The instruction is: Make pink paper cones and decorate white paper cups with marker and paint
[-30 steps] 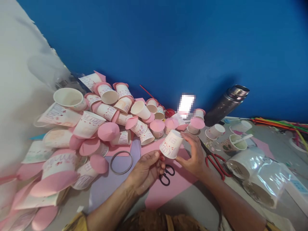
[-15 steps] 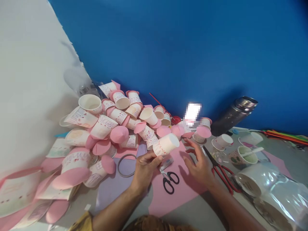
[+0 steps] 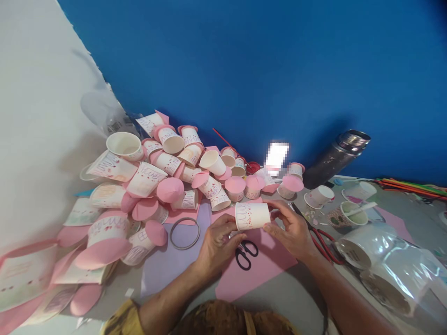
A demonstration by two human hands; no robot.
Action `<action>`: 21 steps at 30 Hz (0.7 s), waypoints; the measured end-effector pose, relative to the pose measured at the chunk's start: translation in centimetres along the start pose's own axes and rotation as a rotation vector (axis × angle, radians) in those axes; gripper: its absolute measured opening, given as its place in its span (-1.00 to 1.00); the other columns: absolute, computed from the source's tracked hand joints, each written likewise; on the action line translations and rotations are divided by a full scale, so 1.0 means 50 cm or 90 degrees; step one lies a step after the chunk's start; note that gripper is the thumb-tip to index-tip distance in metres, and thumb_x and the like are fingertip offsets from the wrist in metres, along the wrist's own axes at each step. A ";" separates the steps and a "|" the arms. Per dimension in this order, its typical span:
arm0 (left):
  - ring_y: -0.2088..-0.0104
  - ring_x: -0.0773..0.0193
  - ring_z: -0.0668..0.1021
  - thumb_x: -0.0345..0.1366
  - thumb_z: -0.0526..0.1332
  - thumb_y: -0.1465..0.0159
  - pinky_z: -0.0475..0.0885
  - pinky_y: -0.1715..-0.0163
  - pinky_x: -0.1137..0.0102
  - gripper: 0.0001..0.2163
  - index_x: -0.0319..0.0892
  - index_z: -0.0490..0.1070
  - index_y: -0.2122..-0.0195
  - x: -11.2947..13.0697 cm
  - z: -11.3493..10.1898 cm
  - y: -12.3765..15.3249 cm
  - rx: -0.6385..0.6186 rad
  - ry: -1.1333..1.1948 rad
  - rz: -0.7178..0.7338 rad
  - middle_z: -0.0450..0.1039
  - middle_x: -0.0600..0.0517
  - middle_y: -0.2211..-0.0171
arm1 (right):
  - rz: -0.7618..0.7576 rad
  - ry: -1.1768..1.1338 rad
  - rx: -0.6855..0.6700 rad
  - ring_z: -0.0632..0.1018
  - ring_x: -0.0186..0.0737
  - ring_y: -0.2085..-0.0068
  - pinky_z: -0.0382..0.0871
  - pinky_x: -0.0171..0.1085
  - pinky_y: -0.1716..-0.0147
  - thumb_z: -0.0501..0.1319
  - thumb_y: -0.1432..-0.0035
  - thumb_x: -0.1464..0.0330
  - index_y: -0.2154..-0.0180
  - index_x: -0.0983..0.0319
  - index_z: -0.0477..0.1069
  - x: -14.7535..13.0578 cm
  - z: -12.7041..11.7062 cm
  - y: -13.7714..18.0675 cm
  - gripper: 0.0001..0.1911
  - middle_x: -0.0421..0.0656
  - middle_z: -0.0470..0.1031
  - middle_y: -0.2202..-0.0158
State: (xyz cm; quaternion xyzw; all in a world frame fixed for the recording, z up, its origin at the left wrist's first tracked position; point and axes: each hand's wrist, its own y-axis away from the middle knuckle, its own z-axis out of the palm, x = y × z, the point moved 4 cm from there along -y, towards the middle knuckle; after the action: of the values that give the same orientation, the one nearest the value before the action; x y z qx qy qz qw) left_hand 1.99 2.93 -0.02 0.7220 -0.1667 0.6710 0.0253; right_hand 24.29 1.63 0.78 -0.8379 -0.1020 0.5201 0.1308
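Observation:
A white paper cup with purple squiggles and small red marks lies on its side in the air between both hands. My left hand grips it at the rim end, thumb below. At the base end, the thumb and fingers of my right hand hold it too. Beneath the cup, black-handled scissors rest on a pink paper sheet; their blades are mostly hidden by my left hand and the cup. A grey ring sits on a lilac sheet left of my left hand.
Decorated cups with pink paper tops are heaped on the left. Red-handled shears and plastic-wrapped cups lie at right. A dark flask leans by the blue wall. Behind the hands stands a blurred bright screen.
My right hand has come in and taken hold of the cup's base end. The cup has turned from tilted to nearly level, and the left hand has shifted slightly.

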 end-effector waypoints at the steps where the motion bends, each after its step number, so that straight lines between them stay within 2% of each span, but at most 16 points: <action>1: 0.28 0.18 0.56 -0.27 0.44 -0.22 0.41 0.25 0.37 -0.93 -0.10 0.73 0.30 0.001 -0.001 -0.002 -0.003 0.052 -0.033 0.60 -0.06 0.31 | -0.025 0.017 -0.009 0.55 -0.06 0.01 0.51 -0.14 0.06 0.36 -0.29 0.08 -0.20 0.05 0.46 -0.005 -0.004 -0.002 -0.50 -0.07 0.53 -0.12; 3: 0.36 0.24 0.54 -0.14 0.46 -0.21 0.42 0.31 0.39 -0.81 -0.15 0.70 0.28 -0.003 -0.001 -0.005 0.001 0.191 -0.120 0.58 -0.04 0.37 | -0.076 0.051 -0.032 0.52 -0.01 -0.10 0.49 -0.11 -0.03 0.35 -0.31 0.12 -0.23 0.03 0.44 -0.016 -0.011 -0.007 -0.50 -0.06 0.51 -0.17; 6: 0.51 0.33 0.47 0.02 0.51 -0.11 0.38 0.48 0.44 -0.64 -0.22 0.63 0.37 -0.018 0.006 -0.006 0.008 0.373 -0.260 0.52 0.01 0.51 | -0.129 0.087 -0.066 0.50 0.01 -0.20 0.43 -0.05 -0.19 0.33 -0.34 0.19 -0.26 0.01 0.41 -0.028 -0.018 -0.012 -0.51 -0.07 0.51 -0.22; 10: 0.60 0.36 0.46 -0.03 0.62 0.06 0.33 0.60 0.50 -0.58 -0.24 0.52 0.45 -0.030 0.016 -0.002 -0.009 0.463 -0.370 0.51 0.02 0.59 | -0.158 0.106 -0.087 0.47 0.00 -0.27 0.33 0.00 -0.31 0.31 -0.35 0.32 -0.29 -0.02 0.38 -0.032 -0.020 -0.014 -0.49 -0.08 0.49 -0.26; 15: 0.61 0.36 0.48 0.01 0.59 0.01 0.36 0.61 0.49 -0.56 -0.25 0.49 0.45 -0.029 0.018 0.002 -0.044 0.479 -0.384 0.53 -0.01 0.59 | -0.177 0.111 -0.088 0.47 0.00 -0.28 0.34 0.03 -0.31 0.27 -0.33 0.44 -0.27 0.00 0.39 -0.035 -0.016 -0.015 -0.47 -0.08 0.50 -0.26; 19: 0.62 0.32 0.48 -0.01 0.61 0.05 0.35 0.64 0.47 -0.56 -0.21 0.49 0.42 -0.036 0.015 0.003 -0.016 0.459 -0.374 0.53 0.02 0.61 | -0.217 0.124 -0.080 0.49 0.00 -0.25 0.36 0.05 -0.28 0.22 -0.30 0.52 -0.22 0.00 0.42 -0.045 -0.010 -0.013 -0.48 -0.08 0.54 -0.21; 21: 0.61 0.30 0.49 -0.02 0.59 0.02 0.38 0.61 0.44 -0.59 -0.20 0.50 0.43 -0.034 0.011 0.001 0.009 0.419 -0.341 0.53 0.02 0.61 | -0.218 0.126 -0.065 0.46 0.02 -0.28 0.36 0.07 -0.28 0.19 -0.30 0.53 -0.25 0.02 0.39 -0.047 -0.011 -0.010 -0.45 -0.06 0.50 -0.25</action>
State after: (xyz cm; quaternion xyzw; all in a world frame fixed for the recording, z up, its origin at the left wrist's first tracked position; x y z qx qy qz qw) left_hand 2.41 3.09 -1.76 0.4872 0.0483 0.8366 0.2456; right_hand 23.72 1.34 3.15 -0.8608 -0.2562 0.3994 0.1841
